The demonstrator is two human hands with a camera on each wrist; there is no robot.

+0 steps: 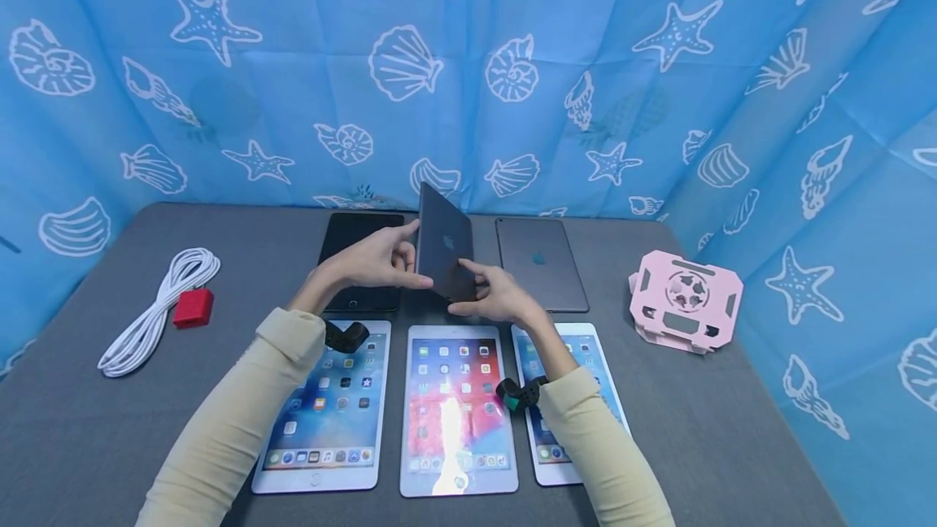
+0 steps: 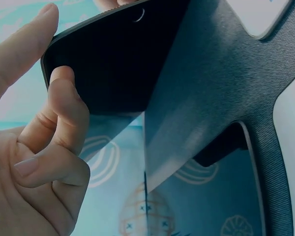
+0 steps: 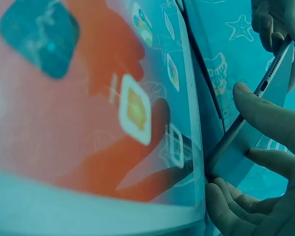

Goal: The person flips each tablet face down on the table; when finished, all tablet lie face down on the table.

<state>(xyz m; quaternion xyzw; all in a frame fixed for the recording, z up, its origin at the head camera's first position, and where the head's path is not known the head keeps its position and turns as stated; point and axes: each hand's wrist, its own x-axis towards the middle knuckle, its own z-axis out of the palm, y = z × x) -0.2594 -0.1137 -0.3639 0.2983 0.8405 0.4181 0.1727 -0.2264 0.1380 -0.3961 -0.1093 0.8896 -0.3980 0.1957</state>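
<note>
Between my two hands, a dark grey tablet (image 1: 446, 238) stands tilted on its side over the back middle of the table. Its logo side faces right in the head view; its black screen (image 2: 113, 59) with a home button shows in the left wrist view. My left hand (image 1: 376, 259) pinches its left edge between thumb and fingers. The right hand (image 1: 498, 293) grips the lower right part, thumb at the edge with the port (image 3: 264, 86) and fingers against the back. Below the hands lies a white-framed tablet (image 1: 459, 413), its screen lit.
White-framed lit tablets lie front left (image 1: 329, 405) and front right (image 1: 564, 429), partly under my arms. Behind are a black tablet (image 1: 351, 234) and a face-down grey tablet (image 1: 542, 267). A white cable (image 1: 157, 311) and red block (image 1: 193, 308) lie left, a pink stand (image 1: 686, 299) right.
</note>
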